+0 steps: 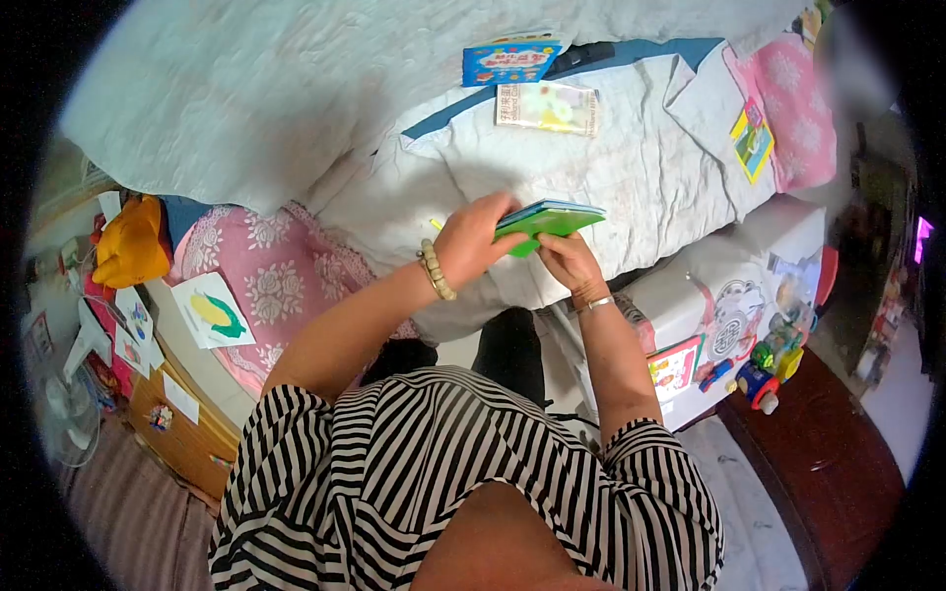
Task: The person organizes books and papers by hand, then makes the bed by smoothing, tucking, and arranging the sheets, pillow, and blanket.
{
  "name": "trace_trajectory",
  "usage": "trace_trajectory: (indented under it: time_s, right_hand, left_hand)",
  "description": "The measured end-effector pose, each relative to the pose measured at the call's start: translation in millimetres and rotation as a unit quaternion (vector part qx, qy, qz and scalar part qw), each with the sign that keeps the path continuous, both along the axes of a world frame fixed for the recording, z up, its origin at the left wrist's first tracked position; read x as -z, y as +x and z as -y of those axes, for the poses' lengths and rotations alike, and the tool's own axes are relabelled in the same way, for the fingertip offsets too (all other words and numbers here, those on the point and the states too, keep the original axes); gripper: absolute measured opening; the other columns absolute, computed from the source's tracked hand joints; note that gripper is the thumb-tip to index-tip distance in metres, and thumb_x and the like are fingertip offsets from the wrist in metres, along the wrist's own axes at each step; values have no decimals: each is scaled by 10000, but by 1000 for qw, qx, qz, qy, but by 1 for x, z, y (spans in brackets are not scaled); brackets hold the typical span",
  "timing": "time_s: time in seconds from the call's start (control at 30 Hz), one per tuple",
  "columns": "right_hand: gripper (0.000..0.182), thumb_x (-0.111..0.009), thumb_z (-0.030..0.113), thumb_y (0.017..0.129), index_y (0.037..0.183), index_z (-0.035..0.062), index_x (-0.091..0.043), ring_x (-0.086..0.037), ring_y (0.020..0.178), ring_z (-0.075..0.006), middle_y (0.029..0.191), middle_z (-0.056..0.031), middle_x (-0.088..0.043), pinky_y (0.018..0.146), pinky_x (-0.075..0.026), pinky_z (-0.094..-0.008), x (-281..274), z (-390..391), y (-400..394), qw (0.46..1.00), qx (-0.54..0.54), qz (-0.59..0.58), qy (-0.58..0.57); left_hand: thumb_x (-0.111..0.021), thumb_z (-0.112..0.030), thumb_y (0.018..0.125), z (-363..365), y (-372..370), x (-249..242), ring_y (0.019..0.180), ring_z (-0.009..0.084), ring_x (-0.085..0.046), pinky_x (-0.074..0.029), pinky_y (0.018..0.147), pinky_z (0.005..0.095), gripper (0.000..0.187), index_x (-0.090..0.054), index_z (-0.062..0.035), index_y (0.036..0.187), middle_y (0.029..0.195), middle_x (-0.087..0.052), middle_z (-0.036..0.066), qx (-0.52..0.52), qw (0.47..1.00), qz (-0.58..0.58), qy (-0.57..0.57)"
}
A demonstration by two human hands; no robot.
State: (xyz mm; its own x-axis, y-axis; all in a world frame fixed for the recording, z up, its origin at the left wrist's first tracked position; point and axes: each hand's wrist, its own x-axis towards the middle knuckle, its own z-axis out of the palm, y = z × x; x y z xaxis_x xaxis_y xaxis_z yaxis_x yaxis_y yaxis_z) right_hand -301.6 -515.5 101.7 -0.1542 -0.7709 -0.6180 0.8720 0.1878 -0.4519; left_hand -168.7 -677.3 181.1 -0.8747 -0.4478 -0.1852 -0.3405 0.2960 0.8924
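Note:
A stack of thin green-covered books (pixel 557 219) is held between my two hands above the white bedding. My left hand (pixel 480 238), with a beaded bracelet at the wrist, grips the left end of the stack. The fingers of my right hand (pixel 572 264), which has a silver band at the wrist, pinch the lower edge near the middle. Beyond the hands, a cream-coloured book (pixel 548 107) lies flat on the bedding (pixel 631 167). Behind it is a blue book (pixel 507 62) with a patterned cover.
A yellow-green book (pixel 752 144) lies by a pink pillow at the right. A covered table (pixel 709 295) at the right holds toys (pixel 778 364) and a picture card. At the left are a corn picture card (pixel 214 310) on pink fabric and an orange bag (pixel 135 243).

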Motion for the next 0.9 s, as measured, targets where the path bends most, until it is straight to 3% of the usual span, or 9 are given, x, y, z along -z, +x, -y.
trace_trajectory:
  time_s: [0.07,0.13,0.17,0.23,0.33,0.57,0.9]
  right_hand:
    - [332,-552,-18,788,1113,22,-497,-485,1005,-163,1092,-55,-531,890,-370,-281,-5,0,-1,1000,-11,-7,4]
    - [331,-549,-25,787,1111,26,-502,-487,1006,-163,1092,-53,-536,893,-368,-283,-16,3,0,1000,-23,-16,5]
    - [332,-551,-27,782,1106,31,-509,-490,1008,-162,1094,-50,-541,894,-369,-289,-23,5,2,1000,-13,-1,-14]
    - [332,-554,-28,778,1102,36,-517,-493,1011,-162,1095,-47,-545,894,-370,-294,-34,6,6,999,-3,10,-36]
    - [334,-555,-28,772,1097,43,-526,-495,1022,-161,1107,-40,-548,905,-365,-304,-51,11,15,998,10,13,-57]
    - [363,-548,-16,778,1131,54,-505,-485,1056,-174,1126,-39,-540,941,-346,-326,-104,13,37,995,62,9,-73]
    - [403,-564,1,778,1166,42,-460,-481,1068,-206,1145,-70,-519,960,-342,-354,-171,11,58,989,63,-8,-134]
  left_hand:
    - [-618,-192,748,0,6,-11,831,337,-559,-443,683,378,316,-491,-31,989,873,-580,162,4,1000,-7,-5]
    - [-621,-133,751,0,13,-23,946,321,-549,-441,781,349,454,-422,-14,1141,1050,-538,183,-17,995,-43,92]
    - [-621,-133,751,-1,15,-31,946,321,-549,-441,781,349,454,-422,-14,1141,1050,-538,183,-16,995,-46,89]
    - [-602,-77,755,-4,19,-49,1053,338,-487,-405,873,362,580,-322,-22,1259,1192,-459,189,-40,992,-118,5]
    - [-594,-36,745,-9,26,-61,1134,345,-413,-369,925,373,657,-258,-43,1309,1275,-382,178,2,985,-143,-93]
    - [-581,-18,744,-10,41,-111,1113,347,-420,-367,921,390,595,-329,-79,1280,1306,-321,177,24,960,-153,-235]
    - [-591,13,727,-15,75,-152,1102,360,-426,-380,900,408,581,-367,-96,1252,1295,-318,200,18,931,-210,-297]
